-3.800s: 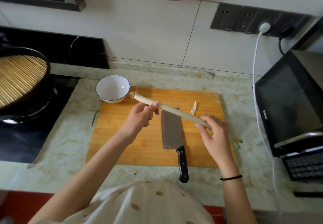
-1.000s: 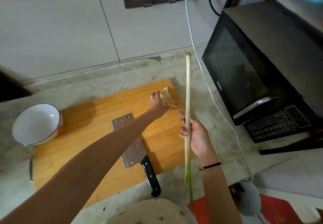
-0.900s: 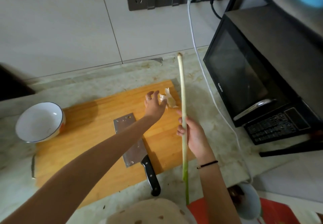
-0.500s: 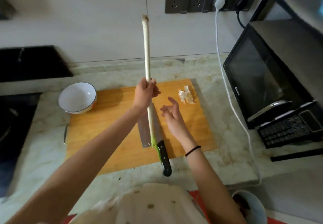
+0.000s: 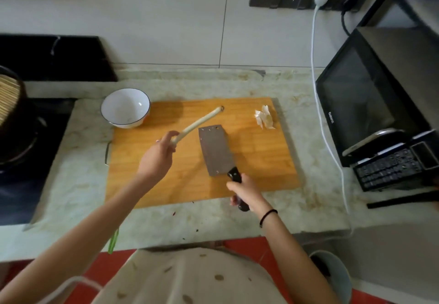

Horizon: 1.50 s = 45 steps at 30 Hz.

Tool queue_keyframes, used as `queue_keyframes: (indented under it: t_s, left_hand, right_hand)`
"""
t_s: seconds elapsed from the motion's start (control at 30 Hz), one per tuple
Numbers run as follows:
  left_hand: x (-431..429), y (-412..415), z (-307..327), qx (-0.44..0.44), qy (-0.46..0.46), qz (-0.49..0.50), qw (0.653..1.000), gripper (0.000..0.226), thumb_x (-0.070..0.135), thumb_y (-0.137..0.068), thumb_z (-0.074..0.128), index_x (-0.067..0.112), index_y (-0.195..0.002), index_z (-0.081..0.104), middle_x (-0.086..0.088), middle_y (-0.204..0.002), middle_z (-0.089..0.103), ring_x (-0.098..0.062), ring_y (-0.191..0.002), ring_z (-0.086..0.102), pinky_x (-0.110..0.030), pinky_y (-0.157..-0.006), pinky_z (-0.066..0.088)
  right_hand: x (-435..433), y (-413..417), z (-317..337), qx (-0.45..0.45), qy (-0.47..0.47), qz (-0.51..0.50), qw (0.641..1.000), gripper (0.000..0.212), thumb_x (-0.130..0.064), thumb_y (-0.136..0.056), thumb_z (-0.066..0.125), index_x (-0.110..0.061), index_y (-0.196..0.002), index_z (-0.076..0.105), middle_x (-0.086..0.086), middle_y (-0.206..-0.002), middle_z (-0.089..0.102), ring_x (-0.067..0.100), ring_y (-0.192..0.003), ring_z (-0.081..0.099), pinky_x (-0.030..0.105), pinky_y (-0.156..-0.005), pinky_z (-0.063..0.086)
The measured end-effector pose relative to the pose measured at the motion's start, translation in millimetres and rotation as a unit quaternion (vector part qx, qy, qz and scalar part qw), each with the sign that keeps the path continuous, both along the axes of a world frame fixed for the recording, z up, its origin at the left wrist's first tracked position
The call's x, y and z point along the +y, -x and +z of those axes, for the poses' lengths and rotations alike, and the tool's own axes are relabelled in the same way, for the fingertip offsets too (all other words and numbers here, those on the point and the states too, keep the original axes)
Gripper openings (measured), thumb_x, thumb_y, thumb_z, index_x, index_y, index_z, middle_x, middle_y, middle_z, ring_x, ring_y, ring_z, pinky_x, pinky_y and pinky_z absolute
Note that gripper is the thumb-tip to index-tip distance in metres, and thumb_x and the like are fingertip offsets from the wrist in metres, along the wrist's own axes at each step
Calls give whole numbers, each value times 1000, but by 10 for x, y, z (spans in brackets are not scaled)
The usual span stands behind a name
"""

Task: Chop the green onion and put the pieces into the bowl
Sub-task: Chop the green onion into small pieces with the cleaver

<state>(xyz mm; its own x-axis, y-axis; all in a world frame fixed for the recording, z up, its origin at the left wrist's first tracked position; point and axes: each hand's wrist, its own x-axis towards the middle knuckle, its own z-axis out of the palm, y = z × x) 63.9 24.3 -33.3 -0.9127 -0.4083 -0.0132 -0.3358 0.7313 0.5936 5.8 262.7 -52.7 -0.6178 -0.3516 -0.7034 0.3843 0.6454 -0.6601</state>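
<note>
My left hand [image 5: 158, 155] grips the long green onion [image 5: 198, 122] partway along its white stalk. The root end points up and right over the wooden cutting board [image 5: 261, 161], and the green tip hangs past the counter's front edge under my forearm. My right hand [image 5: 247, 193] is wrapped around the black handle of the cleaver [image 5: 215, 152], whose blade lies flat on the board. The empty white bowl [image 5: 125, 107] sits at the board's far left corner.
Peeled onion skin [image 5: 264, 119] lies at the board's far right corner. A black microwave [image 5: 377, 113] stands to the right, with a white cable [image 5: 318, 90] running down from the wall sockets. A black pot [image 5: 14, 118] with a bamboo mat sits on the stove at left.
The left hand has tilted the onion from upright to slanting low over the board. The right hand, open half a second ago, now holds the cleaver's handle.
</note>
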Motion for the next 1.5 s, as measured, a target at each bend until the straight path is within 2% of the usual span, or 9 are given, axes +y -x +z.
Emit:
queue_keyframes:
  t_s: [0.07,0.23,0.37,0.43,0.63,0.8,0.93,1.17,1.5]
  left_hand:
    - [13,-225,-66,29,-1,52,998,38,4,-93,39,23,-126,42,-5,-92,56,-30,-64,55,-39,-47,46]
    - [3,-446,-320,-17,41,55,997,33,8,-95,40,18,-126,45,-10,-107,55,-31,-68,54,-30,-42,37]
    - [27,-391,-442,-89,91,-5,992,36,9,-92,41,21,-126,48,-6,-112,58,-28,-92,57,-31,-54,43]
    - [42,-335,-455,-103,112,-16,988,36,8,-90,43,19,-124,51,-7,-111,59,-28,-94,57,-31,-60,43]
    - [69,-165,-498,-121,147,-35,981,41,5,-85,52,16,-125,53,-8,-125,47,-27,-115,43,-39,-89,42]
    - [177,4,-543,-98,144,-145,974,57,-5,-87,40,24,-136,41,-4,-133,43,-27,-113,45,-38,-84,43]
    - [187,73,-539,-130,132,-164,969,65,-8,-85,35,29,-138,38,-4,-128,43,-25,-108,44,-34,-75,40]
    - [221,44,-510,-155,156,-179,959,77,-7,-82,36,36,-144,22,-6,-122,40,-25,-103,40,-36,-76,44]
    - [305,-4,-574,-145,127,-121,974,66,-2,-85,42,34,-140,35,-10,-120,44,-29,-105,42,-40,-76,46]
  right_hand:
    - [130,31,86,-49,65,-73,994,13,1,-89,50,-9,-96,46,10,-67,48,18,-47,58,33,-54,53]
    - [446,33,208,145,86,-103,980,29,11,-86,52,-10,-105,45,12,-94,67,14,-44,58,25,-49,52]
    - [534,2,356,-48,340,-235,909,31,9,-90,44,-13,-111,51,14,-82,66,16,-48,52,23,-45,44]
    - [503,-8,383,-76,365,-263,890,32,14,-88,39,-13,-104,48,12,-74,56,15,-49,51,22,-43,41]
    - [284,16,305,101,225,-233,941,14,-5,-94,49,-10,-85,40,6,-56,48,18,-34,41,24,-36,36]
    - [291,42,256,283,67,-33,956,18,-18,-95,52,-6,-92,39,8,-56,48,17,-41,49,30,-42,43]
    - [212,67,218,373,-61,135,916,22,-19,-93,52,-19,-112,41,-3,-59,46,10,-47,46,23,-42,30]
    - [-25,-73,166,403,-85,161,897,41,-16,-91,48,-16,-132,48,-2,-64,49,19,-59,51,31,-51,37]
    - [-55,-172,101,413,-122,176,885,48,-19,-89,48,-19,-137,45,13,-85,65,30,-83,61,27,-60,29]
